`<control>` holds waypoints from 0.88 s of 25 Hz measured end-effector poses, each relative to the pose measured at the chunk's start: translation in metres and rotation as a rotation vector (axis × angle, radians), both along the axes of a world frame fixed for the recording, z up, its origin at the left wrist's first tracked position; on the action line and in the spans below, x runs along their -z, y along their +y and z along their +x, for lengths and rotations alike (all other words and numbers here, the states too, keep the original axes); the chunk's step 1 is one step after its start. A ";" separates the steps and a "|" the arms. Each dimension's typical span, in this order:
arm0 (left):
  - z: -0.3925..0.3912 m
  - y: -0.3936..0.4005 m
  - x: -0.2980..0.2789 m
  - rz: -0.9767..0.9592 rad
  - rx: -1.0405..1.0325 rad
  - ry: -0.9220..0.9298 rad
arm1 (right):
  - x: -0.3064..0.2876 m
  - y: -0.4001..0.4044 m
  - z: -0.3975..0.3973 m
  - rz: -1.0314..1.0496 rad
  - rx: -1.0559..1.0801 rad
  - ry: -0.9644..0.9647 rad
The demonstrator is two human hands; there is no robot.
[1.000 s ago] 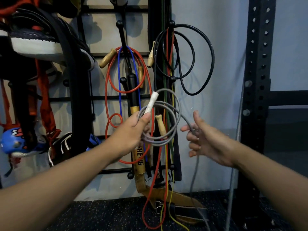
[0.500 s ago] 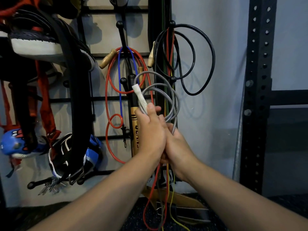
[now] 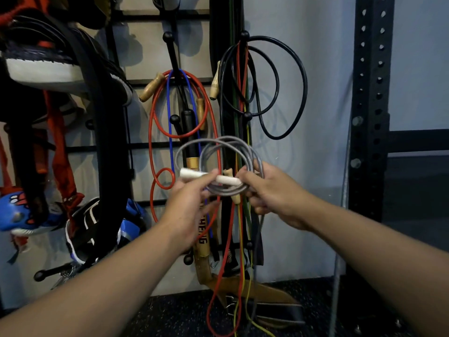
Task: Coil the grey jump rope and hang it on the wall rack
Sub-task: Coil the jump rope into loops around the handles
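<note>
Before the rack (image 3: 170, 144), left hand (image 3: 192, 200) pinches a white handle (image 3: 192, 172); right hand (image 3: 269, 190) clasps the coiled grey rope (image 3: 226, 144). Advice: keep loops bunched, tuck handles, then hook a free peg (image 3: 247, 115).

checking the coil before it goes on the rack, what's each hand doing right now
Left hand: closed on a white handle of the grey jump rope.
Right hand: closed on the right side of the rope's coil.
</note>
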State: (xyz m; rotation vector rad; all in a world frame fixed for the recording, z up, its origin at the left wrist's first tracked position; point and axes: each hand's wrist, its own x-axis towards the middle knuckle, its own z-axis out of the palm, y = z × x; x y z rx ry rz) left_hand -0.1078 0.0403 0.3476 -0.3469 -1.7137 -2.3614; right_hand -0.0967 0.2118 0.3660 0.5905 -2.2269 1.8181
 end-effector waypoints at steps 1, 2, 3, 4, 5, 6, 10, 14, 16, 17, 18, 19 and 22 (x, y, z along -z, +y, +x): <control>-0.001 -0.012 -0.003 -0.071 -0.107 0.034 | -0.006 0.008 0.002 0.156 0.014 0.015; -0.001 -0.022 -0.011 -0.216 -0.202 0.135 | -0.011 0.015 0.005 0.316 0.027 0.029; 0.001 -0.028 -0.022 -0.445 -0.235 0.283 | -0.017 0.019 0.007 0.450 0.028 0.035; 0.002 -0.031 -0.036 -0.723 -0.190 0.425 | -0.022 0.022 0.008 0.541 0.016 0.038; 0.004 -0.028 -0.050 -0.989 -0.094 0.510 | -0.027 0.022 0.009 0.596 0.001 0.041; 0.007 -0.021 -0.064 -1.204 0.013 0.532 | -0.032 0.021 0.009 0.632 -0.008 0.052; 0.004 0.009 -0.093 -1.437 0.240 0.354 | -0.043 0.019 0.007 0.710 0.020 0.120; -0.005 0.011 -0.078 -1.429 0.282 0.286 | -0.045 0.024 0.007 0.607 -0.013 0.140; -0.004 0.007 -0.072 -1.400 0.272 0.362 | -0.044 0.026 0.011 0.524 -0.081 0.122; -0.003 0.004 -0.070 -1.386 0.290 0.398 | -0.043 0.027 0.012 0.507 -0.086 0.136; -0.002 0.000 -0.068 -1.375 0.316 0.414 | -0.042 0.028 0.014 0.513 -0.072 0.155; 0.000 -0.003 -0.066 -1.369 0.333 0.418 | -0.041 0.031 0.015 0.527 -0.053 0.169; 0.004 -0.010 -0.060 -1.255 0.350 0.394 | -0.039 0.042 0.017 0.522 -0.029 0.127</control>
